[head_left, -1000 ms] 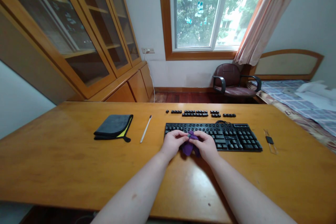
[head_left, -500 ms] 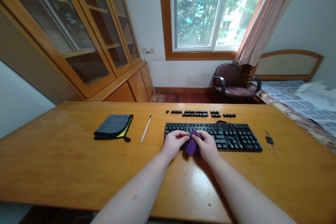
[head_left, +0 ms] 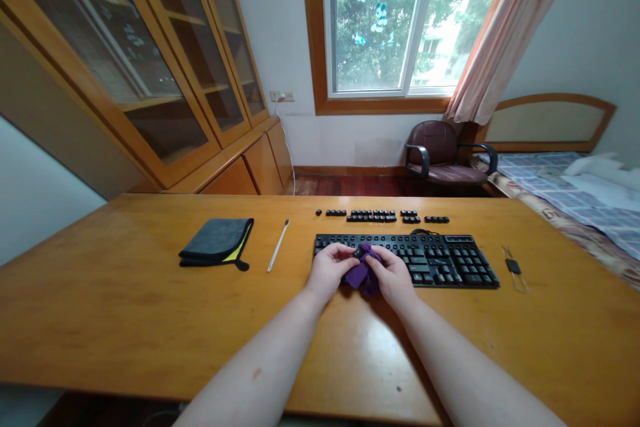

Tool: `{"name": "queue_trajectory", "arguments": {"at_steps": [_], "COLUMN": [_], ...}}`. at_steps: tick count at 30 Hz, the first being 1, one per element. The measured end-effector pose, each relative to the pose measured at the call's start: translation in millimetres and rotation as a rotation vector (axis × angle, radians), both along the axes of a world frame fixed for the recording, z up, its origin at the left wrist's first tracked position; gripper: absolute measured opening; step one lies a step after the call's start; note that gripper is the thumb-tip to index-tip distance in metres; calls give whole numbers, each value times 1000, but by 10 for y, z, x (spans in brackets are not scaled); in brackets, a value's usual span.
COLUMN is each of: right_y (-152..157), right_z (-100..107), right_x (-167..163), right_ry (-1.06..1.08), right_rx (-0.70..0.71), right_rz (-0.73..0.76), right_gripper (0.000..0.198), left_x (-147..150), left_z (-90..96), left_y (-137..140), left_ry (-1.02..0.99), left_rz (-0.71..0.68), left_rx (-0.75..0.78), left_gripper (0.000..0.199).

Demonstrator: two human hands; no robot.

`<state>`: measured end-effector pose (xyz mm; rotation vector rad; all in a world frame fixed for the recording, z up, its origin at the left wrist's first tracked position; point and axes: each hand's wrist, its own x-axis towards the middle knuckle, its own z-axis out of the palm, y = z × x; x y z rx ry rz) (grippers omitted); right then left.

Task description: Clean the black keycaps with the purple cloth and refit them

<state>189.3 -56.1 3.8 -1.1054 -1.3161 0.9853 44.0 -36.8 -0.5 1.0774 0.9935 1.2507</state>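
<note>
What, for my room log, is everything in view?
desk: 1, brown, foreground
keyboard: 1, black, centre
keycaps: many, black, behind keyboard
cable: 1, black, behind keyboard
cloth: 1, purple, held
probable keycap: 1, dark, held
folded towel: 1, grey, desk's left
brush: 1, white, beside towel
keycap puller: 1, black, keyboard's right
cabinet: 1, brown, left
sockets: unclear, white, wall
cord: 1, white, sockets
window: 1, white, wall
decals: several, blue, window
curtain: 1, pink, beside window
armchair: 1, maroon, beyond desk
bed: 1, blue plaid, right
left hand: 1, bare, centre
right hand: 1, bare, centre
</note>
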Motion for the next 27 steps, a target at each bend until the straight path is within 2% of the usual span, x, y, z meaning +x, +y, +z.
{"name": "queue_trajectory", "arguments": {"at_steps": [4, 8, 21, 27], "right_y": [-5, -5, -6, -5], "right_z": [17, 32, -13, -9], "right_x": [15, 35, 1, -14], "right_ry": [-8, 12, -19, 73], "right_rx": [17, -30, -107, -123], "right_rz": [88, 116, -101, -115], "right_gripper": [24, 18, 24, 29], "left_x": [1, 4, 35, 17], "left_z": [39, 68, 59, 96], "left_y": [-26, -64, -79, -72], "left_ry": [6, 45, 130, 115], "left_rz": [-7, -17, 6, -51], "left_rx": [-32, -67, -36, 16], "left_gripper": [22, 20, 25, 28]}}
